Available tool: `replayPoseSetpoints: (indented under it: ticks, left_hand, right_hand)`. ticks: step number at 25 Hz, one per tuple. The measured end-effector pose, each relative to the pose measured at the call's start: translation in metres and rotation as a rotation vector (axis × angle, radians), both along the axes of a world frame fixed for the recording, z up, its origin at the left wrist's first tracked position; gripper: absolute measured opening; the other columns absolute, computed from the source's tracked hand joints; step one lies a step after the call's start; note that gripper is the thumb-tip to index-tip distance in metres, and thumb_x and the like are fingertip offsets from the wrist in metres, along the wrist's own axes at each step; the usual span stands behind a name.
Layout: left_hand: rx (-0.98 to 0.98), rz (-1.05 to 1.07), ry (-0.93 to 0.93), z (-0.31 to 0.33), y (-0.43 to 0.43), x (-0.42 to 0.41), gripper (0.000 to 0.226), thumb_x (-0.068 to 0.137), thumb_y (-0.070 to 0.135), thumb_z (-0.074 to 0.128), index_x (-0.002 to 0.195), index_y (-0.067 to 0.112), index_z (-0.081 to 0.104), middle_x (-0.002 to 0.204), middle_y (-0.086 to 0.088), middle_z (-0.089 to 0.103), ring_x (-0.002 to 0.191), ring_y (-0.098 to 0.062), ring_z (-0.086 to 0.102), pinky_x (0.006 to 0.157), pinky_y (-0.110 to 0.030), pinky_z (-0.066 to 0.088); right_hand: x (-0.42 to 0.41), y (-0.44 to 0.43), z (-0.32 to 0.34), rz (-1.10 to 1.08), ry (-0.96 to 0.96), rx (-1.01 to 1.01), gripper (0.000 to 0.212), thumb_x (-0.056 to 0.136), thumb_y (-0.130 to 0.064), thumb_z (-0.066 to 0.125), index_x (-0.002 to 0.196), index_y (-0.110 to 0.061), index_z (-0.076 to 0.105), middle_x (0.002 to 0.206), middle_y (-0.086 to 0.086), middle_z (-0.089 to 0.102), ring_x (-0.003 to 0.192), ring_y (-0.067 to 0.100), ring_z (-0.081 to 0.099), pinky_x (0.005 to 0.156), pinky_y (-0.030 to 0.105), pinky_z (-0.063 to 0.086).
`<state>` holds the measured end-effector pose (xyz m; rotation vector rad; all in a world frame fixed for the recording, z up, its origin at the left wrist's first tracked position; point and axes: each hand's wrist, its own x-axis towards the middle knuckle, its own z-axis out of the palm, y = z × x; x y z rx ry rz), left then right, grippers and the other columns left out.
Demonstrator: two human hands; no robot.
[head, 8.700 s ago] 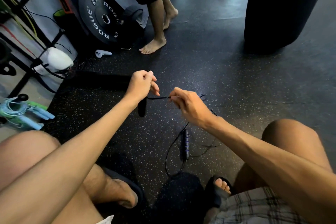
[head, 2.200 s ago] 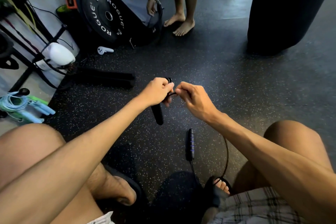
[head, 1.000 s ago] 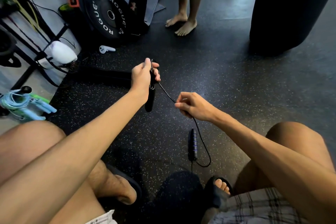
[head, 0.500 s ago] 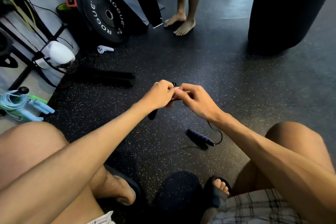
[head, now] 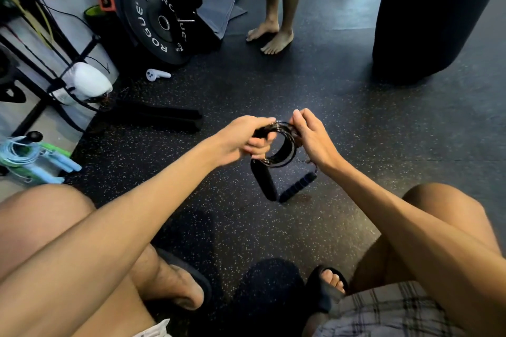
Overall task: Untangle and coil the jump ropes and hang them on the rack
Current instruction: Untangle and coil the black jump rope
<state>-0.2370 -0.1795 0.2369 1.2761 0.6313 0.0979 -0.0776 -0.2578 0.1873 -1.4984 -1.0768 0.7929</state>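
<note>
A black jump rope (head: 284,145) is wound into a small coil of several loops, held up over the dark speckled floor. My left hand (head: 243,137) grips the coil's left side and my right hand (head: 312,139) pinches its right side. Both black handles (head: 264,183) hang below the coil, their lower ends meeting in a V shape. A black metal rack (head: 41,44) stands at the far left by the wall. A coiled light-blue jump rope (head: 30,159) lies at the rack's foot.
A black weight plate (head: 153,22) leans at the back left, with a person's hand and bare feet (head: 271,35) beside it. A black punching bag (head: 432,13) stands at the right. A white controller (head: 156,74) and a black bar (head: 153,117) lie on the floor.
The loose rope has been wound into a full coil between my hands. The second handle has left the floor and hangs beside the first one.
</note>
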Motion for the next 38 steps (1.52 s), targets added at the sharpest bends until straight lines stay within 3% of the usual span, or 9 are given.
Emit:
replayPoseSetpoints:
  ticks: [6, 9, 12, 18, 24, 26, 28, 31, 38]
  left_hand:
    - [-0.196, 0.333, -0.276, 0.02, 0.014, -0.004, 0.04, 0.106, 0.031, 0.029, 0.083, 0.009, 0.053, 0.052, 0.005, 0.025, 0.047, -0.01, 0.02, 0.054, -0.026, 0.03]
    - [-0.193, 0.496, -0.328, 0.014, 0.02, -0.005, 0.039, 0.108, 0.028, 0.026, 0.092, 0.006, 0.054, 0.056, 0.004, 0.032, 0.05, -0.011, 0.027, 0.061, -0.028, 0.032]
    - [-0.138, 0.618, -0.322, 0.007, 0.021, -0.006, 0.038, 0.108, 0.025, 0.026, 0.097, 0.003, 0.055, 0.058, 0.003, 0.038, 0.052, -0.011, 0.033, 0.065, -0.028, 0.033]
    - [0.296, 0.76, -0.066, -0.005, 0.027, -0.009, 0.034, 0.105, 0.023, 0.037, 0.09, 0.004, 0.061, 0.064, -0.005, 0.057, 0.054, -0.019, 0.057, 0.062, -0.03, 0.049]
    - [0.759, 0.504, 0.18, -0.02, 0.016, -0.005, 0.033, 0.101, 0.021, 0.048, 0.083, -0.001, 0.064, 0.063, -0.01, 0.069, 0.052, -0.02, 0.066, 0.059, -0.026, 0.055]
    - [0.923, 0.402, 0.276, -0.022, 0.013, -0.003, 0.032, 0.099, 0.023, 0.053, 0.074, 0.008, 0.065, 0.062, -0.006, 0.069, 0.053, -0.013, 0.064, 0.059, -0.022, 0.05]
    - [1.009, 0.257, 0.381, -0.022, 0.01, -0.003, 0.038, 0.098, 0.024, 0.053, 0.061, 0.016, 0.056, 0.055, 0.0, 0.063, 0.047, -0.005, 0.058, 0.05, -0.02, 0.042]
    - [0.864, 0.034, 0.441, -0.022, 0.008, -0.006, 0.04, 0.101, 0.021, 0.048, 0.062, 0.013, 0.053, 0.054, -0.004, 0.063, 0.043, -0.01, 0.06, 0.048, -0.021, 0.044]
    - [0.337, -0.124, 0.476, -0.021, 0.004, 0.001, 0.041, 0.104, 0.029, 0.032, 0.069, 0.012, 0.047, 0.044, 0.005, 0.032, 0.037, -0.011, 0.025, 0.049, -0.027, 0.03]
  right_hand:
    - [-0.002, 0.005, -0.023, 0.066, 0.05, -0.202, 0.018, 0.105, -0.024, 0.042, 0.092, -0.012, 0.045, 0.076, 0.012, 0.072, 0.08, 0.034, 0.072, 0.075, 0.035, 0.054]
    - [-0.008, 0.002, -0.034, 0.198, 0.033, -0.353, 0.012, 0.101, -0.015, 0.054, 0.093, -0.01, 0.047, 0.091, 0.023, 0.074, 0.079, 0.029, 0.072, 0.062, 0.025, 0.052]
    - [-0.014, 0.0, -0.04, 0.306, -0.036, -0.414, 0.015, 0.095, -0.018, 0.066, 0.09, -0.01, 0.054, 0.093, 0.026, 0.074, 0.081, 0.029, 0.07, 0.072, 0.039, 0.058]
    - [-0.019, -0.002, -0.023, 0.462, -0.077, -0.255, 0.012, 0.094, -0.011, 0.065, 0.087, -0.002, 0.061, 0.075, 0.018, 0.069, 0.065, 0.024, 0.064, 0.067, 0.045, 0.055]
    - [-0.029, -0.007, -0.009, 0.365, -0.293, -0.044, 0.019, 0.102, -0.013, 0.05, 0.084, -0.008, 0.055, 0.069, 0.013, 0.064, 0.058, 0.029, 0.063, 0.063, 0.05, 0.057]
    - [-0.031, -0.007, -0.005, 0.33, -0.35, 0.011, 0.017, 0.102, -0.011, 0.049, 0.085, -0.008, 0.054, 0.066, -0.001, 0.063, 0.054, 0.022, 0.062, 0.058, 0.046, 0.056]
    - [-0.032, -0.009, 0.0, 0.315, -0.44, 0.074, 0.016, 0.1, -0.007, 0.051, 0.084, -0.01, 0.055, 0.065, -0.02, 0.062, 0.055, 0.009, 0.058, 0.055, 0.026, 0.051]
    - [-0.031, -0.01, 0.003, 0.272, -0.514, 0.118, 0.014, 0.101, -0.011, 0.053, 0.087, -0.008, 0.058, 0.065, -0.025, 0.058, 0.06, -0.004, 0.056, 0.056, 0.009, 0.037]
    - [-0.021, 0.001, -0.009, 0.159, -0.489, 0.004, 0.023, 0.106, -0.032, 0.035, 0.094, -0.014, 0.041, 0.071, 0.005, 0.062, 0.06, 0.023, 0.056, 0.06, 0.042, 0.047]
